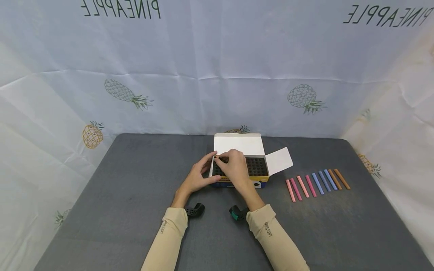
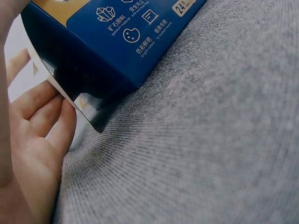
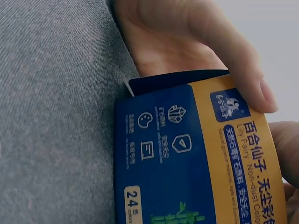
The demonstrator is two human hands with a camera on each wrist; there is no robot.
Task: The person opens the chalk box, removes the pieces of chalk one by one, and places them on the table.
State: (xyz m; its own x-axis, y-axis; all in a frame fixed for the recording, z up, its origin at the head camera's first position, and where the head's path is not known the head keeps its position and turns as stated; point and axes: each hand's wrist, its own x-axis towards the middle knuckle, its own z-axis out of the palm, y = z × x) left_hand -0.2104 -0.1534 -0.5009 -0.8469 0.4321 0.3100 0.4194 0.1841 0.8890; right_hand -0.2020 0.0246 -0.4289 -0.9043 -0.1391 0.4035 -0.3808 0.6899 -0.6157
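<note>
A blue and yellow chalk box [image 1: 241, 182] stands with its lid raised at the back and a dark holed insert [image 1: 256, 166] inside. My left hand [image 1: 198, 174] grips the box's left end, thumb at the front corner. Its fingers [image 2: 39, 105] lie against the white side flap [image 2: 51, 84] in the left wrist view. At the insert's back left corner, my right hand [image 1: 234, 165] pinches a small orange-brown chalk stick [image 1: 217, 156]. Only its tip shows in the head view. The right wrist view shows the left thumb [image 3: 250, 77] on the box's yellow front.
To the right of the box, several chalk sticks [image 1: 316, 183] lie in a slanting row, pink, magenta, blue and brown. The box's right flap [image 1: 279, 160] sticks out toward them. Behind the dark grey table [image 1: 142, 169] hangs a pineapple-print cloth [image 1: 210, 101].
</note>
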